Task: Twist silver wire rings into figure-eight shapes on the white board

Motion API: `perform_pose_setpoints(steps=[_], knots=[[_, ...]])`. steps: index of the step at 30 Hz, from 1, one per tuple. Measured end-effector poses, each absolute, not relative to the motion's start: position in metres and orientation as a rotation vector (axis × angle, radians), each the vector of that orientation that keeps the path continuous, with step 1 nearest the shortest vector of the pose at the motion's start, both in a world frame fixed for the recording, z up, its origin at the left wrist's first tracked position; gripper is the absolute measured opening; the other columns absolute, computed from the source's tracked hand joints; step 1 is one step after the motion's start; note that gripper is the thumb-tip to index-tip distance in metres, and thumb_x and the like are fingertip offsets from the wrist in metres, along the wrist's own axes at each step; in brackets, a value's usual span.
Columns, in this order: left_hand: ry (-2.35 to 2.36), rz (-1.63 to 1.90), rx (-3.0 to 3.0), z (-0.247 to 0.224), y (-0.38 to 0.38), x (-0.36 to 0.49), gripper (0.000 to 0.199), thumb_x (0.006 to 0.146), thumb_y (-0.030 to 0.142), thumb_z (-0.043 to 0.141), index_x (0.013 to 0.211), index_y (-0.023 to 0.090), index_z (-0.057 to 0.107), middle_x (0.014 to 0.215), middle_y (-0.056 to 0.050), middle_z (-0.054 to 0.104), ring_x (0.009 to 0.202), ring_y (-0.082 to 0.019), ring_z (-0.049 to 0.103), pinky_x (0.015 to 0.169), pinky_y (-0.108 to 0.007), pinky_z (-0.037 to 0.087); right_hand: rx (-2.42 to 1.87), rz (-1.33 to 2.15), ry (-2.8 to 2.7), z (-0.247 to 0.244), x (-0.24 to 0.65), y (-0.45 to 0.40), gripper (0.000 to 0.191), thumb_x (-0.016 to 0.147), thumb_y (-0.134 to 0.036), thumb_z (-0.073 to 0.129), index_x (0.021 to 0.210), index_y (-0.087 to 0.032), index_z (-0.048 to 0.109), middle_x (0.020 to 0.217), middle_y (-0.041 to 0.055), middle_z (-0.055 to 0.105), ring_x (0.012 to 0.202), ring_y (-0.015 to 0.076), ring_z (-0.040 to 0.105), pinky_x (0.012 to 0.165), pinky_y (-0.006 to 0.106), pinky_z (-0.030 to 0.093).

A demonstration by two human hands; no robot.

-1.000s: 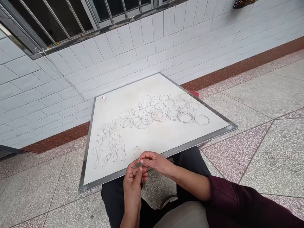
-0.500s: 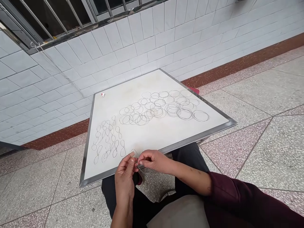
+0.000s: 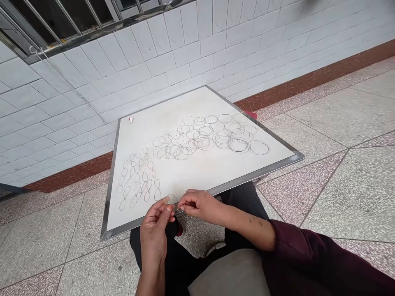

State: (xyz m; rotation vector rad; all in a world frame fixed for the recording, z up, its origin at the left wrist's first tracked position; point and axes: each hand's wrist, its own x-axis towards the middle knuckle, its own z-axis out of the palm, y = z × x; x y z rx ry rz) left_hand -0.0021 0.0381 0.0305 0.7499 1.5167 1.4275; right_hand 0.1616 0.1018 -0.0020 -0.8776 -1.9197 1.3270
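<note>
A thin wire loop [image 3: 173, 196] is pinched between my two hands at the near edge of the white table [image 3: 185, 181]. My left hand [image 3: 158, 218] holds it between thumb and fingers, with a tan wrap on one fingertip. On its other side my right hand [image 3: 197, 204] grips the wire with thumb and index finger. Several wires bent into figure-eights [image 3: 147, 190] lie at the table's left. Many round wire rings [image 3: 259, 147], some overlapping, spread over the middle and right.
A small red and white object [image 3: 131, 120] sits near the table's far left corner. Behind the table stands a white tiled wall [image 3: 173, 61] with a barred window. My legs are under the near edge.
My hands have shifted slightly left in view, and the left has moved a little away from the right. The wire is still between them. The whole view has shifted slightly.
</note>
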Motion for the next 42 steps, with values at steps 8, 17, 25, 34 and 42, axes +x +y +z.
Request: perform_pose_setpoints(steps=[8, 17, 25, 34, 42], knots=[[1.552, 1.451, 0.814, 0.029, 0.036, 0.001, 0.036, 0.063, 0.036, 0.085, 0.093, 0.017, 0.075, 0.082, -0.006, 0.072, 0.073, -0.017, 0.063, 0.063, -0.026, 0.052, -0.875, 1.373, -1.869, -0.003, 0.160, 0.101, 0.012, 0.084, -0.020, 0.061, 0.087, -0.022, 0.073, 0.079, 0.0007, 0.061, 0.068, 0.0122, 0.054, 0.062, 0.024, 0.041], [1.544, 1.544, 0.686, 0.023, 0.036, 0.004, 0.030, 0.064, 0.033, 0.085, 0.087, 0.017, 0.073, 0.078, -0.002, 0.070, 0.071, -0.014, 0.066, 0.072, -0.027, 0.055, -0.790, 1.550, -1.758, -0.006, 0.163, 0.099, 0.021, 0.086, -0.033, 0.065, 0.103, -0.023, 0.072, 0.095, 0.0036, 0.063, 0.078, 0.0143, 0.058, 0.069, 0.027, 0.045], [1.469, 1.647, 0.560, 0.023, 0.036, 0.008, 0.033, 0.060, 0.033, 0.086, 0.084, 0.016, 0.071, 0.079, -0.003, 0.071, 0.071, -0.014, 0.068, 0.072, -0.030, 0.056, -0.789, 1.949, -1.310, -0.019, 0.152, 0.095, 0.028, 0.072, -0.039, 0.078, 0.089, -0.019, 0.070, 0.071, -0.0015, 0.064, 0.064, 0.0117, 0.057, 0.065, 0.027, 0.046], [1.538, 1.630, 0.649, 0.020, 0.034, 0.009, 0.029, 0.067, 0.035, 0.082, 0.087, 0.018, 0.070, 0.086, -0.003, 0.071, 0.078, -0.016, 0.067, 0.070, -0.028, 0.055, -0.750, 1.987, -1.213, -0.015, 0.151, 0.094, 0.033, 0.065, -0.040, 0.082, 0.085, -0.017, 0.070, 0.066, -0.0031, 0.061, 0.060, 0.0095, 0.052, 0.061, 0.026, 0.043], [1.581, 1.597, 0.687, 0.023, 0.032, 0.012, 0.031, 0.067, 0.035, 0.083, 0.090, 0.020, 0.070, 0.088, -0.002, 0.071, 0.080, -0.015, 0.067, 0.073, -0.027, 0.054, -0.722, 1.979, -1.196, -0.014, 0.150, 0.093, 0.028, 0.067, -0.037, 0.081, 0.085, -0.017, 0.071, 0.066, -0.0031, 0.060, 0.061, 0.0093, 0.052, 0.063, 0.025, 0.042]])
